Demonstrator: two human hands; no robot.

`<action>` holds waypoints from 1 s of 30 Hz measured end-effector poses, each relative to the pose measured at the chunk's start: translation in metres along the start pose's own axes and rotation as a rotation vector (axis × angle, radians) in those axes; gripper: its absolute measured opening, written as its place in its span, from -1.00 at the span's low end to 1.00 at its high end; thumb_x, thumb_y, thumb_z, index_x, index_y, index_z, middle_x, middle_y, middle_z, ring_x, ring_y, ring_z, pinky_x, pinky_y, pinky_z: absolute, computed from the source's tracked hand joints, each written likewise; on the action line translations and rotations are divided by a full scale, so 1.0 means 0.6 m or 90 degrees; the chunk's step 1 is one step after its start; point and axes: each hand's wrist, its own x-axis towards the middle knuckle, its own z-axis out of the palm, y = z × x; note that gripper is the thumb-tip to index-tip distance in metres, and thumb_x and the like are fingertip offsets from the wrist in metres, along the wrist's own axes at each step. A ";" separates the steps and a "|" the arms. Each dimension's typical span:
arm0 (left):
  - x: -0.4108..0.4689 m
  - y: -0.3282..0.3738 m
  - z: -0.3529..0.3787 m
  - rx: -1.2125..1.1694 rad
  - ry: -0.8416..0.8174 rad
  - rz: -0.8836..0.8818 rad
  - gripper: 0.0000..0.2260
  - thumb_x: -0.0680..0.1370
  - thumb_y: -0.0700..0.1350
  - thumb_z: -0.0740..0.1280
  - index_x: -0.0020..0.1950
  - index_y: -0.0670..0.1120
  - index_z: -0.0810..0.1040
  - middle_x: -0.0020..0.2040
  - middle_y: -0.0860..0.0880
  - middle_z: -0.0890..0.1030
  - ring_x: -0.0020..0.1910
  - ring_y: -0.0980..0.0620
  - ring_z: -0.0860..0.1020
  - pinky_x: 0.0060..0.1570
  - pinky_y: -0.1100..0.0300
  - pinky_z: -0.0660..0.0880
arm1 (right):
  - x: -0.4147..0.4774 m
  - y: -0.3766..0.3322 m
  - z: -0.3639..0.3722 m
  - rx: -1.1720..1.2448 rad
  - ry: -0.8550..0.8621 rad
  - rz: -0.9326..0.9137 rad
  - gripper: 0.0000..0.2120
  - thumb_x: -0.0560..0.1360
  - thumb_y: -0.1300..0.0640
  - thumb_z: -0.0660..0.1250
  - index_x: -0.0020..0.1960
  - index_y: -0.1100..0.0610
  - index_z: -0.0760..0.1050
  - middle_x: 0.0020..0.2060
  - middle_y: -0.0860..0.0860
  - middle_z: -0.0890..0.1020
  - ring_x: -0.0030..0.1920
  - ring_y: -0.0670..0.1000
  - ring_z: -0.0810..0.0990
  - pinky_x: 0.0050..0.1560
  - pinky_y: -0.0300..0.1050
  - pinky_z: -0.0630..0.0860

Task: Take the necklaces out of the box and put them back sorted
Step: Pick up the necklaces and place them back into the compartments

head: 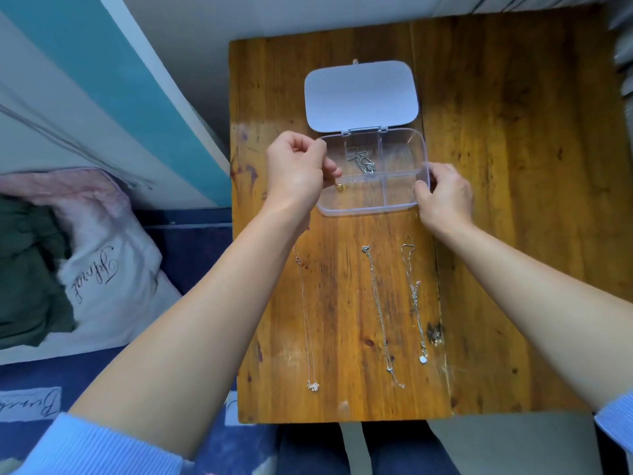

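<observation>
At box (371,204) left edge, left hand (296,169) pinches gold necklace (339,187); right hand (443,197) grips box's right wall; three necklaces (380,313) lie near box.

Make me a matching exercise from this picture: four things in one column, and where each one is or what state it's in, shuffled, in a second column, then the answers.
Things:
1. box lid
2. right hand
3. silver chain pile
4. flower-pendant necklace

Places or states:
A. laid out straight on the table, farthest left of three
B. holding the box's right edge
C. swung open, lying flat behind the box
D. heaped in a back compartment of the box

Pairs: 1-C, 2-B, 3-D, 4-A
</observation>
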 end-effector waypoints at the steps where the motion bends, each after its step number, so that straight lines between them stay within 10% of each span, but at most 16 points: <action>1: 0.003 -0.011 0.003 0.026 0.004 0.002 -0.90 0.56 -0.29 0.20 -0.15 -0.16 0.40 -0.40 -0.10 0.54 -0.40 -0.02 0.60 -0.27 0.06 0.60 | -0.001 0.000 0.001 0.001 0.000 0.001 -0.72 0.56 0.16 0.24 0.23 0.16 0.54 0.17 0.12 0.58 0.13 0.14 0.52 0.03 -0.08 0.38; 17: 0.037 -0.106 -0.003 0.649 0.046 0.322 -0.88 0.51 -0.09 0.37 -0.16 -0.12 0.59 -0.16 0.01 0.43 -0.10 -0.01 0.46 -0.23 0.13 0.32 | 0.000 0.004 -0.003 0.013 -0.002 0.006 -0.71 0.54 0.15 0.22 0.23 0.14 0.54 0.17 0.09 0.58 0.15 0.13 0.51 0.08 0.05 0.46; 30: -0.023 -0.153 -0.072 0.498 0.041 0.112 -0.80 0.48 0.03 0.43 -0.15 -0.10 0.60 -0.21 -0.06 0.63 -0.16 -0.09 0.58 -0.16 0.01 0.56 | -0.020 -0.006 -0.036 0.000 -0.039 -0.003 -0.56 0.56 -0.07 0.26 0.34 0.14 0.45 0.27 0.16 0.51 0.24 0.16 0.48 0.21 0.06 0.40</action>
